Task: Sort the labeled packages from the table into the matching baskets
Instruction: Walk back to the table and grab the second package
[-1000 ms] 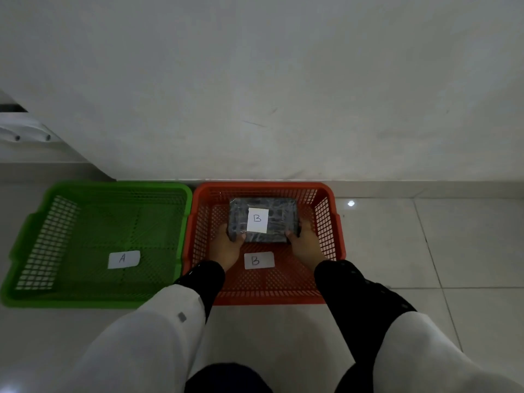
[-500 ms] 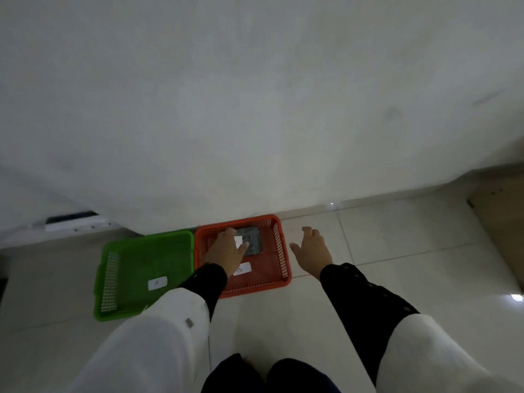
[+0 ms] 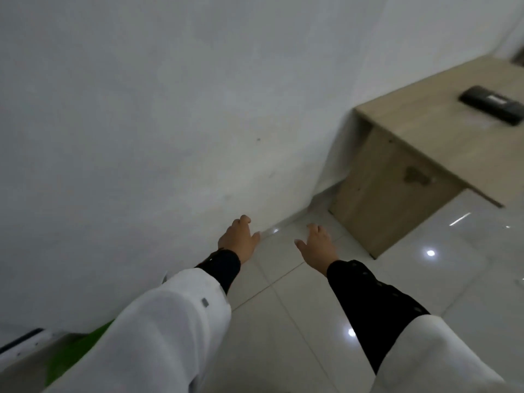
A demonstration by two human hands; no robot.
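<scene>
My left hand [image 3: 238, 238] and my right hand [image 3: 318, 245] both hang in the air above the tiled floor, empty, fingers loosely spread. A dark package with a white label [image 3: 492, 104] lies on the wooden table [image 3: 425, 120] at the upper right, well beyond my right hand. Only a blurred sliver of the green basket [image 3: 73, 355] shows at the lower left, mostly behind my left sleeve. The red basket is out of view.
A white wall [image 3: 170, 123] fills the left and top. The glossy white floor tiles [image 3: 283, 321] lie between me and the table. A white fixture [image 3: 22, 344] sits low on the wall at the far left.
Both hands let go of the B package, left in the red basket. The view rose and swung right, so the baskets left the frame and the table with another package appeared.
</scene>
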